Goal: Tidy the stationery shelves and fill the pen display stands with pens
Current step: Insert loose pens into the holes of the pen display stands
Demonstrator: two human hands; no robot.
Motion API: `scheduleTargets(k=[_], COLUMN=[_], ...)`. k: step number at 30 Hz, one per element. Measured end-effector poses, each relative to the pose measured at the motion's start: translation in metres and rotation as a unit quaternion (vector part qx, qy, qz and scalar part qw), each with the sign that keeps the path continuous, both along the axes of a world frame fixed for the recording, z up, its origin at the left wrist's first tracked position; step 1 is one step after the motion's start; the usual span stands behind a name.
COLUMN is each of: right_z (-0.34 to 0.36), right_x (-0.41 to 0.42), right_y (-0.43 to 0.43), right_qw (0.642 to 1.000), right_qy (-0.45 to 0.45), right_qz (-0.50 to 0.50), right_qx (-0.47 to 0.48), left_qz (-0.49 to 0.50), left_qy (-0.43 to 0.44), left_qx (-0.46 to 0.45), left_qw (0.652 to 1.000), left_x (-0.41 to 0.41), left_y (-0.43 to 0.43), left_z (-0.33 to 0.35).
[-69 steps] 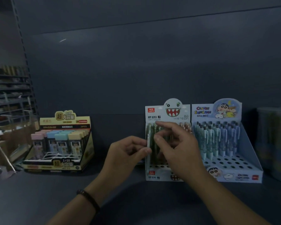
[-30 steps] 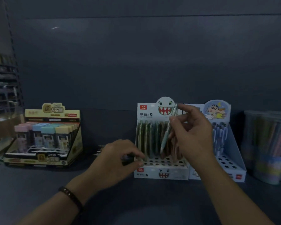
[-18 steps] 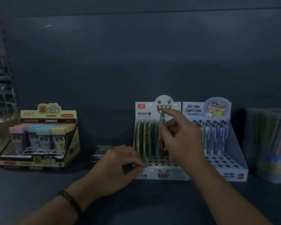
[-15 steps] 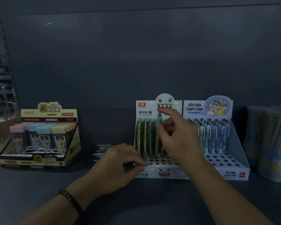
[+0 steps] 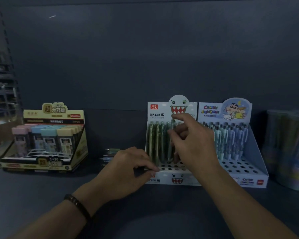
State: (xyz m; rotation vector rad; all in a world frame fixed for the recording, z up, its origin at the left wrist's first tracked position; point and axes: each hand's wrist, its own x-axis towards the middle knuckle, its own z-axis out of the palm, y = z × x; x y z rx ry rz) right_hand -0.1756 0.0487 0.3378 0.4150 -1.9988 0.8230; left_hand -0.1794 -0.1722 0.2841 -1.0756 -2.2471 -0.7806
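Looking down at a dim dark shelf (image 5: 41,195), we see 2 bare hands working at a white pen display stand (image 5: 173,176) printed with a toothy cartoon monster and the code MP 8283; the right hand (image 5: 195,145) is raised in front of the stand's rows, its forefinger and thumb pinching the top of a pale green pen (image 5: 171,135) that stands upright among the other pens in the stand, the remaining fingers loosely curled; the pen's lower end is hidden behind the hand, so we cannot tell whether it sits fully in a hole; the left hand (image 5: 128,169) rests low at the stand's front left corner, fingers curled with the tips pressed close together, and we cannot tell whether it grips anything; a dark bracelet (image 5: 78,207) circles the left wrist. Several rows of round holes at the front of the stand are unfilled.

Just to the right, touching the first stand, is a blue display stand (image 5: 259,163) with a cartoon boy on its header, its back rows holding blue and mint pens (image 5: 230,140); a few loose pens (image 5: 109,154) lie flat on the shelf behind the left hand; further left is a yellow box of pastel-capped cases (image 5: 47,140); at the far right stand clear tubs (image 5: 288,149) of coloured pens, too blurred to describe.
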Motion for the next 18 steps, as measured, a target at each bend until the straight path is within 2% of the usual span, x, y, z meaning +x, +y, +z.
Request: scheduleTargets(k=[12,14,18], right_z=[-0.003,-0.003,-0.006], right_x=[-0.002,-0.003,0.001], right_y=[-0.001,0.000,0.003], right_qw=[0.999,0.998,0.991], right_qy=[-0.023,-0.053,-0.132], right_qz=[-0.016,-0.017,0.018], right_qx=[0.029,0.023,0.003], left_qz=[0.000,0.023,0.130], left_qy=[0.013,0.034,0.052], left_qx=[0.022,0.060,0.172], left_qw=[1.000,0.997,0.975], left_x=[0.003,0.001,-0.011], left_y=[-0.002,-0.007,-0.037], left_z=[0.007,0.012,0.020])
